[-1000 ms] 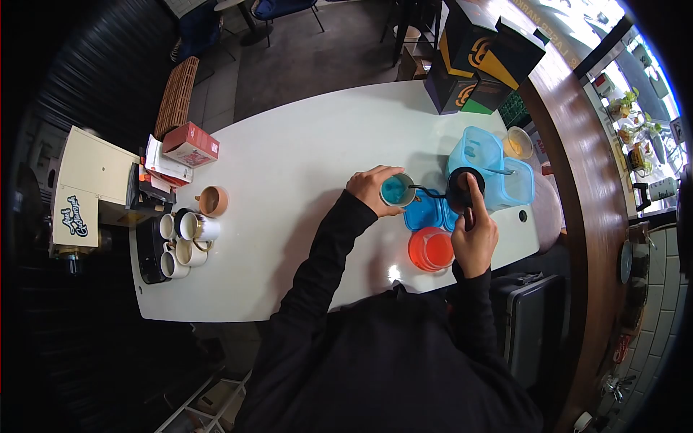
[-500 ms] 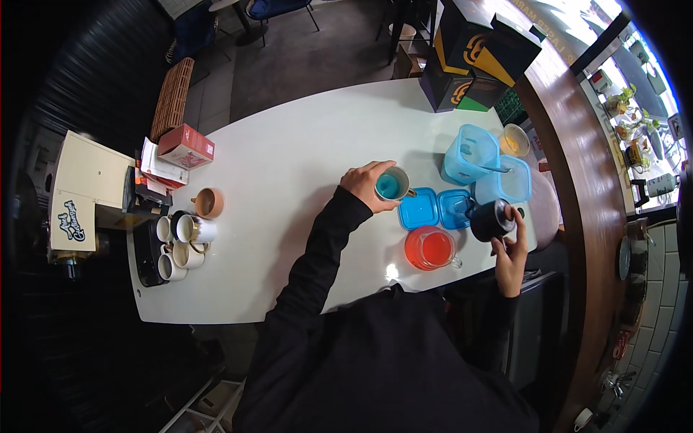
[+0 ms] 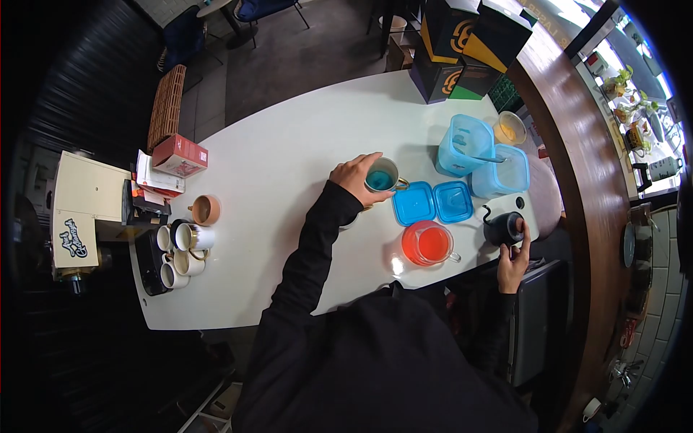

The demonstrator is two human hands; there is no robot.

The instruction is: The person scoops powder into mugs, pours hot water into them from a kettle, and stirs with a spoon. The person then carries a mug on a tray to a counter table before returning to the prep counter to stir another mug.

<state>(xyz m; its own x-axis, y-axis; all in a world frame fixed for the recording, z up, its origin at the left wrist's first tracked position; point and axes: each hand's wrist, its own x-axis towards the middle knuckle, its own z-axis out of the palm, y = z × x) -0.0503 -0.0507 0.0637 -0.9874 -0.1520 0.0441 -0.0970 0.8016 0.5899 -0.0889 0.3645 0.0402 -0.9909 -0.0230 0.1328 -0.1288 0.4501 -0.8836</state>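
My left hand [image 3: 351, 178] is closed around a mug [image 3: 390, 167] with a gold handle and blue liquid inside. Part of another pale, round thing [image 3: 349, 224] shows beneath that hand, mostly hidden. At the table's right edge, my right hand [image 3: 512, 265] grips a small black gooseneck kettle [image 3: 499, 229], its spout pointing left; whether its base touches the table I cannot tell. Between the hands stands a glass jug [image 3: 431, 243] of red liquid. Two blue lids [image 3: 413, 204] lie flat behind the jug, right of the mug.
Two light-blue plastic tubs [image 3: 455, 153] stand at the back right, a spoon handle across them. Beside them is a round tub [image 3: 510, 128] with yellowish contents. Dark boxes [image 3: 438, 76] are stacked at the far corner. Several mugs [image 3: 189, 263] crowd the left end near a machine [image 3: 90, 191].
The kettle has moved right and down, away from the lids, in my right hand. My left hand has shifted slightly left with the mug, uncovering more of the lids. The view has tilted a little.
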